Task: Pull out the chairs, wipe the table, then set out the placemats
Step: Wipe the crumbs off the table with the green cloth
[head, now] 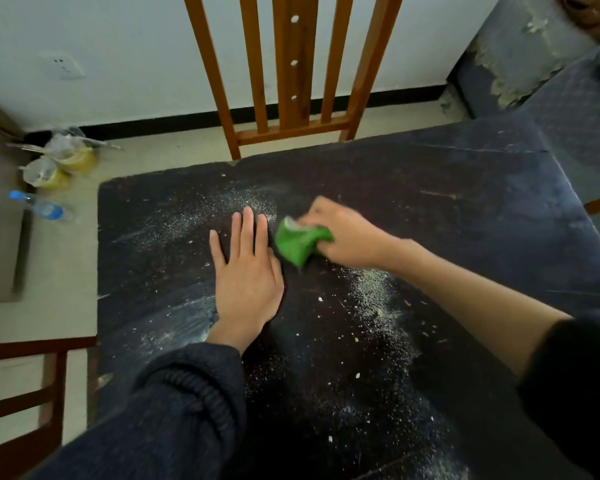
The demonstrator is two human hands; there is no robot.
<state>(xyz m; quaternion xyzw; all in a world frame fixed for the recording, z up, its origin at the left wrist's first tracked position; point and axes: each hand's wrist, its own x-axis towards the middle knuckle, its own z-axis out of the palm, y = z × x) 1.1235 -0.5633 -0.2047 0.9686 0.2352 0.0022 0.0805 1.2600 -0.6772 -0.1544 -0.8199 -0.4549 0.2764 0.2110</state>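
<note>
Dark and scuffed, the square black bench (430, 209) fills the view, dusted with pale powdery crumbs (374, 299) in streaks ahead of, beside and behind the hands. The right hand (343, 233) has its grip bunched around a crumpled green cloth (300, 242), pressing it to the bench; the left hand (246, 271) lies flat just beside the cloth, fingers straight and close together, palm down on the surface.

Wiping looks about midway, since much grit remains nearer the person than the cloth. A fast sweep could scatter crumbs off the edge onto the floor, or drive them against the flat left hand, which sits right in the cloth's path. The loosely wadded cloth may also smear rather than gather.

Beyond the grip stands a slatted orange-brown wooden chair back (291, 81), apparently pulled out. Far off to the left, on the floor, lie a clear plastic bottle with a blue cap (40, 207) and yellowish plastic tubs (66, 161). No placemats are visible.
</note>
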